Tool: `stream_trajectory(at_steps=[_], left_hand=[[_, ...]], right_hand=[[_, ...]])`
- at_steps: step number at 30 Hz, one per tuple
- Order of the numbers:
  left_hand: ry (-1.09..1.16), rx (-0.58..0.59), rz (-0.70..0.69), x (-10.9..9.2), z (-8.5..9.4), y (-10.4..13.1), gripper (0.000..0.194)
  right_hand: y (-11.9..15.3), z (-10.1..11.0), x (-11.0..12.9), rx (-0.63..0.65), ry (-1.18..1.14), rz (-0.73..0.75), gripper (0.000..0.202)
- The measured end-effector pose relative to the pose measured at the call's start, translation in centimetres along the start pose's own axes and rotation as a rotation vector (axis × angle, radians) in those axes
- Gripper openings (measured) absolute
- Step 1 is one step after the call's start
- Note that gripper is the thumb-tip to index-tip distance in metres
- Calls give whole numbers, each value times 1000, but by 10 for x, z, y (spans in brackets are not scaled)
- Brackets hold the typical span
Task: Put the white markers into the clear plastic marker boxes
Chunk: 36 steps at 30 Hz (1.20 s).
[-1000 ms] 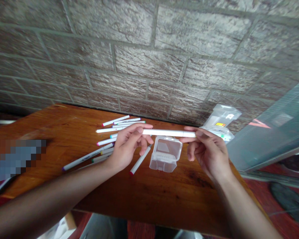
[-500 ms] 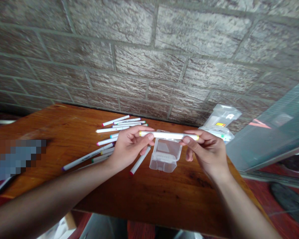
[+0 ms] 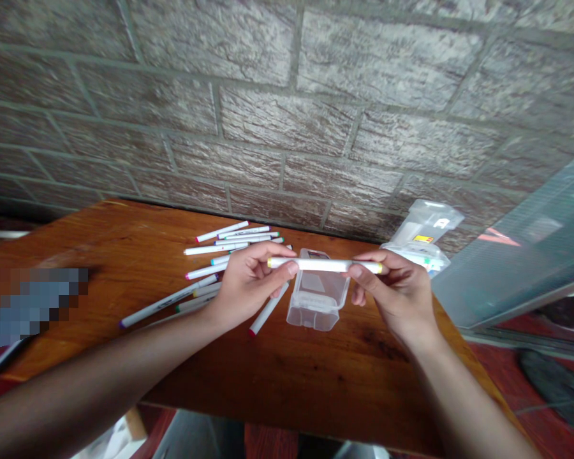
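Observation:
A white marker with yellow ends [image 3: 323, 264] is held level between both hands, above the table. My left hand [image 3: 253, 274] pinches its left part between thumb and fingers. Its right part is gripped by my right hand [image 3: 397, 284] in the same way. Below and behind the marker, a clear plastic case [image 3: 314, 312] lies on the wooden table. A white marker with a red end [image 3: 268, 311] rests left of the case. Several other white markers [image 3: 203, 270] with coloured ends lie further left, some partly hidden by my left hand.
A second clear container with a yellow label [image 3: 423, 239] stands at the table's back right, near the brick wall [image 3: 253, 121]. A blurred, pixelated object [image 3: 33, 306] is at the left. The wooden table [image 3: 287, 382] has its front edge near the body.
The held marker has dropped very slightly on its right side and middle. My right hand has shifted a little to the left, with its fingers moved slightly.

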<state>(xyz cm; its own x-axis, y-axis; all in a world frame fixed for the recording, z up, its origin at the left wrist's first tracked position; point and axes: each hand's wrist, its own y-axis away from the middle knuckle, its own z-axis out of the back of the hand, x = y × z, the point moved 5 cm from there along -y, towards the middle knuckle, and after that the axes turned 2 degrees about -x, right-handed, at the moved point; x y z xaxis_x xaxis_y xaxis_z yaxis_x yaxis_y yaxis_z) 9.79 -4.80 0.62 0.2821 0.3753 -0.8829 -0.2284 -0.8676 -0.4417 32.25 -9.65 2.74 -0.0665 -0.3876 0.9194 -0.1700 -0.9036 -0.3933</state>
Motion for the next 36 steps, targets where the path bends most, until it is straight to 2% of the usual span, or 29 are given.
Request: stream_trajectory(at_steps=[5,18,28,36], left_hand=[[12,22,36,3,3,2,22],[-46,-5,-44,-3,0,-1,18],[24,49,-7,3,3,1,13],[-64,-13,-116,-3,2,-1,10]], right_hand=[[-2,2,-3,25,-75,-42,26],[0,-2,-2,56,-54,-26,21],[1,-2,-6,109,-95,-18,15],[1,-2,-3,57,-52,-17,19]])
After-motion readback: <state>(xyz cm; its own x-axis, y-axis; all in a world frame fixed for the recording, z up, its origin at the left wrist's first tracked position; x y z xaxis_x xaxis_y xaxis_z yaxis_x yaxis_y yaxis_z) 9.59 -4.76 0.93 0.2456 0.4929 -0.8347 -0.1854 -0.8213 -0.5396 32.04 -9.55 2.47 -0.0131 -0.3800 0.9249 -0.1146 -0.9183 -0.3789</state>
